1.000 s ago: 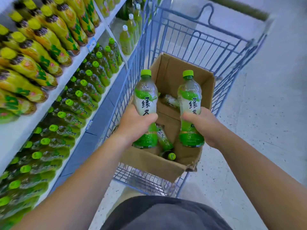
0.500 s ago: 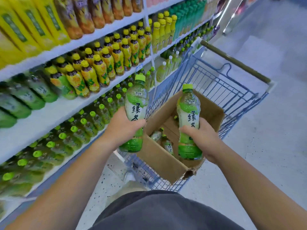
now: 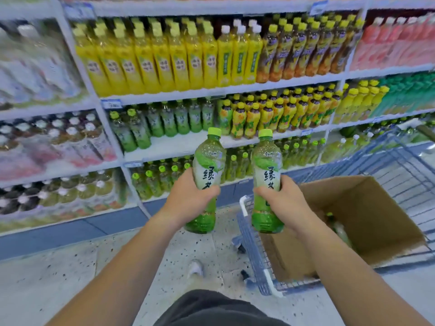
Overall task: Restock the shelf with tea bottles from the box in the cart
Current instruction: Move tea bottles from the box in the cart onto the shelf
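At the shelf (image 3: 183, 143), your left hand (image 3: 188, 200) and right hand (image 3: 283, 202) each grip a tea bottle (image 3: 208, 161); stand both upright in its bare gap.

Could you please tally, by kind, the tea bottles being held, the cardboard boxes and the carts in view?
Held tea bottles: 2, the left bottle in the left hand and the right bottle in the right hand
Box: 1
Cart: 1
Total: 4
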